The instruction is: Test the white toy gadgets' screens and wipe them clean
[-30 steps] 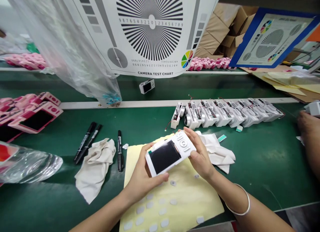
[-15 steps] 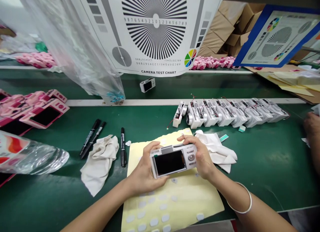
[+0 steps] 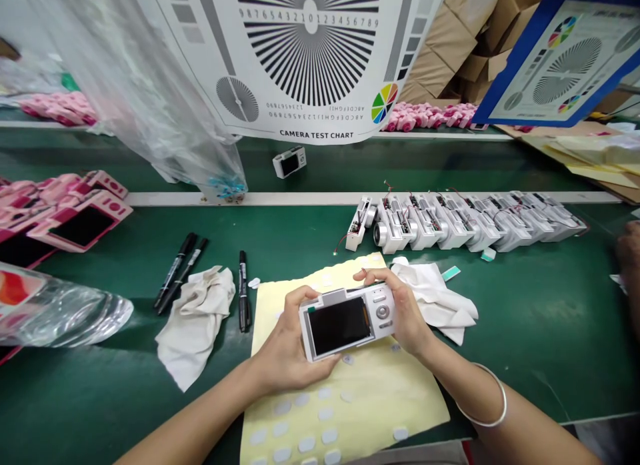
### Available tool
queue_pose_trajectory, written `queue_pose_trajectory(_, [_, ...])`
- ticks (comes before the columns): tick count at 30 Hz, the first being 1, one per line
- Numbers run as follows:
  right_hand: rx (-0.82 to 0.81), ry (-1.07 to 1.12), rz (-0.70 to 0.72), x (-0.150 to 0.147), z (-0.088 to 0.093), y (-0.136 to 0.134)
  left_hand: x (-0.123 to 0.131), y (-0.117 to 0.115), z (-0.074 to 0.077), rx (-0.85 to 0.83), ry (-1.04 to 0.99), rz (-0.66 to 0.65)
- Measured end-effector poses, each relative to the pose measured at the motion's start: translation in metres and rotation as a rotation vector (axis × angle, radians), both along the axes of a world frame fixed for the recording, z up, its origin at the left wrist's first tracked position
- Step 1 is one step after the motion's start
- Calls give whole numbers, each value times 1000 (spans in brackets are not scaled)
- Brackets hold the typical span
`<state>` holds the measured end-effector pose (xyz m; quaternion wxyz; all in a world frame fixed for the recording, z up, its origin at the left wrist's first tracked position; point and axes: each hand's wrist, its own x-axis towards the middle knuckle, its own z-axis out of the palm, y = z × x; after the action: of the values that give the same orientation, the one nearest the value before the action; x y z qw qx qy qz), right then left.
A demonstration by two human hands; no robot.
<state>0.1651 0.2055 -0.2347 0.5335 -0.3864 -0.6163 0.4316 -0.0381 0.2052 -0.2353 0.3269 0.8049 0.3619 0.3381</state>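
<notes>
A white camera (image 3: 345, 320) with a dark screen facing up is held over a yellow sheet (image 3: 360, 405) dotted with pale stickers. My left hand (image 3: 287, 345) grips its left end, thumb under the lower edge. My right hand (image 3: 405, 315) holds the right end beside the buttons, its index finger along the top edge. One crumpled white cloth (image 3: 433, 298) lies right of the sheet, partly behind my right hand. Another cloth (image 3: 195, 325) and a black marker (image 3: 243, 291) lie to the left.
Several opened white camera bodies (image 3: 470, 221) stand in a row behind the sheet. Pink cameras (image 3: 75, 215) and a plastic bottle (image 3: 60, 311) are at left. A test chart (image 3: 310, 65) hangs ahead. Another person's hand (image 3: 630, 258) shows at the right edge.
The view has shifted slightly. Both hands still hold the camera in nearly the same pose. The other person's hand at the right edge shows less than before.
</notes>
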Motion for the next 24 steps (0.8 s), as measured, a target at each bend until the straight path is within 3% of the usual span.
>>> queue_pose_trajectory(24, [-44,-17,-4,-1,-1,2,2,-1,6,42,16,1])
